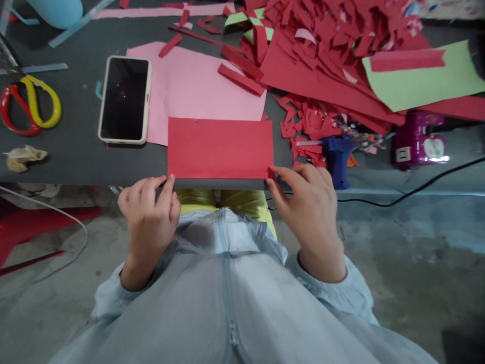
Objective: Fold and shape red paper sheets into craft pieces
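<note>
A red rectangular sheet of paper (220, 148) lies flat along the table's near edge, partly over a larger pink sheet (204, 91). My left hand (149, 215) is at its lower left corner, the index fingertip pressing the paper and the other fingers loosely bent. At the lower right corner, my right hand (308, 205) has thumb and index finger closed on the paper's edge. A phone (126, 98) with a dark screen lies left of the red sheet, on the pink sheet's edge.
Scissors (38, 103) with red and yellow handles lie at the left, near a small beige lump (25, 157). Red scraps (322, 30) heap at the back right, beside a green sheet (424, 81). A blue glue gun (337, 156) and a purple device (419, 141) with a black cord sit right.
</note>
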Tool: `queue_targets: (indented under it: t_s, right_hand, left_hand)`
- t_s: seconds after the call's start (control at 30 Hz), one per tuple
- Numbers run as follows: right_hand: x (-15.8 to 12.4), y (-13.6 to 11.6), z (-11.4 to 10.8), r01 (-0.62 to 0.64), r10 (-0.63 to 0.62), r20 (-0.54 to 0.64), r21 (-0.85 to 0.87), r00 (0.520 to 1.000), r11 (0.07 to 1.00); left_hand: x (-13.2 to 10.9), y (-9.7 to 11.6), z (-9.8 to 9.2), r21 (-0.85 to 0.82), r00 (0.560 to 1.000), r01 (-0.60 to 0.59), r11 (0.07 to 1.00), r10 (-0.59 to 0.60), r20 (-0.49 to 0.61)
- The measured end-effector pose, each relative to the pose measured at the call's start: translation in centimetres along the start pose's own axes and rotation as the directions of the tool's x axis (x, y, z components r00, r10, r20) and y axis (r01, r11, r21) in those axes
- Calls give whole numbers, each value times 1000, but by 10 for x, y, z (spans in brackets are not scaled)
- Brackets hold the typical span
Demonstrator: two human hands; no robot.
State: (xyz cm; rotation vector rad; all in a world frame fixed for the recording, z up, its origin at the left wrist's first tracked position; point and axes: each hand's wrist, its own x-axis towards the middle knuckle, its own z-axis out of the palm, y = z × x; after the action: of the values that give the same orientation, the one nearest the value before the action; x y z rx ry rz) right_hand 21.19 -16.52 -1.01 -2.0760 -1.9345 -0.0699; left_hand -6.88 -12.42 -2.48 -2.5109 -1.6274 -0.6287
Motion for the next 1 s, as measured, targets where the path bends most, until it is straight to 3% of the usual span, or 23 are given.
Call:
queue_targets:
  t_s: [0.13,0.33,0.53,0.73,1.0]
  right_hand:
    - [4,-3,0,46,-46,25,-24,999,999]
    - [4,-5,5,88,-88,20,-8,996,996]
    - [0,-2,11,105,-101,-76,61,992,993]
    - [0,-1,14,122,-109,-106,125,988,985]
    - [-10,9,13,307,-277,-210,126,938,943]
  left_hand:
    - [7,-6,3,-41,1000,2,999,-2,-3]
    - [19,-14,5,-126,991,-53,991,67,112]
    - [22,-16,4,-109,984,-173,979,177,31]
    - [18,-22,5,-181,967,-246,952,254,27]
    - [10,-29,3,-176,941,-337,925,335,-41]
